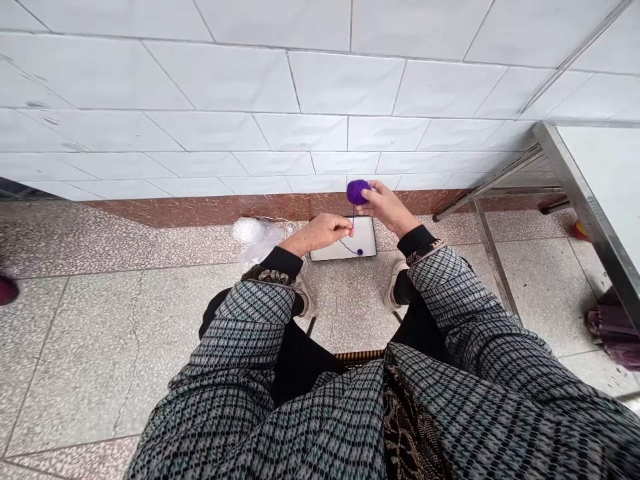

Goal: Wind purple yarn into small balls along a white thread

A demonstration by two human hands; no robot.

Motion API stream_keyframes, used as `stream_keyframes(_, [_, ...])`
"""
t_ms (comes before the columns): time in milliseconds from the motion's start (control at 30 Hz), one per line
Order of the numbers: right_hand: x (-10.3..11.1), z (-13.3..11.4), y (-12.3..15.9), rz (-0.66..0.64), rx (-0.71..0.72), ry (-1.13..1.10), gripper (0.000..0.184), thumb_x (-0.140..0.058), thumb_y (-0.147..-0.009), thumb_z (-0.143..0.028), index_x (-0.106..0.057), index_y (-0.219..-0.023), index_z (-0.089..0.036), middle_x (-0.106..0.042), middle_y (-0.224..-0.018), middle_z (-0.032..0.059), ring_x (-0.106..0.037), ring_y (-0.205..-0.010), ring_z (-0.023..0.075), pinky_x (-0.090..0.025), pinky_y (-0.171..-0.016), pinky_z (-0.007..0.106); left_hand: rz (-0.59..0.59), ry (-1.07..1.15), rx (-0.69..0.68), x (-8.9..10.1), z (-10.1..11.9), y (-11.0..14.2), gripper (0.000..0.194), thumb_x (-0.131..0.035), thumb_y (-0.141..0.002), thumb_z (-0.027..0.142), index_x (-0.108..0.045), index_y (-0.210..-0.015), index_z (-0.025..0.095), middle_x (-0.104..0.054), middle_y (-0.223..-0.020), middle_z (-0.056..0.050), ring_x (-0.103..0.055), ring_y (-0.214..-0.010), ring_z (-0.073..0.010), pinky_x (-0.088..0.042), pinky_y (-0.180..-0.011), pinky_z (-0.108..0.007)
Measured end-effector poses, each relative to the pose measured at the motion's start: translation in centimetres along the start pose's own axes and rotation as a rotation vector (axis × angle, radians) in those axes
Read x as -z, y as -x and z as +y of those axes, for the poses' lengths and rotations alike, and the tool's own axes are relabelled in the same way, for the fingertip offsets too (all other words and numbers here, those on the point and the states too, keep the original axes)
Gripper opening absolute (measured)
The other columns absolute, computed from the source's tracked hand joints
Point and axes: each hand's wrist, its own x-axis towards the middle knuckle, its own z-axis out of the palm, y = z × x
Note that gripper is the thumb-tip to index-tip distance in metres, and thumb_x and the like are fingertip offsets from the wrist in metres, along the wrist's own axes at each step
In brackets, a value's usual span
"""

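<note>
A ball of purple yarn (356, 192) is in my right hand (387, 205), its fingers closed on the ball's right side. From the ball a purple strand runs down to my left hand (327, 232), which pinches it between thumb and fingers. Below my hands lies a shallow white tray (367, 233) with a dark rim. In it rests a small dark purple clump of yarn (359, 252), and a strand leads from there up toward my left hand.
White yarn (247, 231) and a clear plastic bag (263, 243) lie on the floor left of the tray. A tiled wall (345, 83) rises just ahead. On the right stands a metal-framed table (595, 200). Dark purple cloth (613, 333) is near it.
</note>
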Motion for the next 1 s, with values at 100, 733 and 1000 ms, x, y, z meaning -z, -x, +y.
stream_keyframes(100, [-0.1, 0.7, -0.3, 0.028, -0.072, 0.264, 0.03, -0.074, -0.086, -0.016, -0.05, -0.103, -0.021, -0.062, -0.085, -0.0018, -0.06, -0.059, 0.0068, -0.054, -0.054, 0.018, 0.028, -0.023, 0.001, 0.3, -0.1, 0.2, 0.023, -0.053, -0.089, 0.025, -0.074, -0.086, 0.016, -0.072, -0.08, -0.003, -0.056, -0.069, -0.0134, -0.042, -0.07, -0.026])
stream_keyframes(733, [0.6, -1.1, 0.5, -0.088, -0.01, -0.086, 0.037, -0.076, -0.09, -0.043, -0.054, -0.111, -0.022, -0.067, -0.092, 0.002, -0.065, -0.069, 0.0091, -0.06, -0.067, 0.022, 0.017, -0.02, 0.024, 0.1, -0.5, 0.0, 0.022, -0.052, -0.088, 0.026, -0.072, -0.083, 0.016, -0.064, -0.072, -0.001, -0.051, -0.064, -0.0129, -0.039, -0.067, -0.026])
stream_keyframes(1000, [0.2, 0.4, -0.1, -0.019, -0.141, 0.373, 0.027, -0.073, -0.087, -0.012, -0.053, -0.105, -0.019, -0.063, -0.086, 0.0007, -0.059, -0.059, 0.0073, -0.053, -0.054, 0.019, -0.007, -0.049, 0.017, 0.2, -0.8, 0.2, 0.024, -0.054, -0.089, 0.026, -0.075, -0.085, 0.017, -0.071, -0.079, -0.003, -0.057, -0.068, -0.0138, -0.04, -0.068, -0.026])
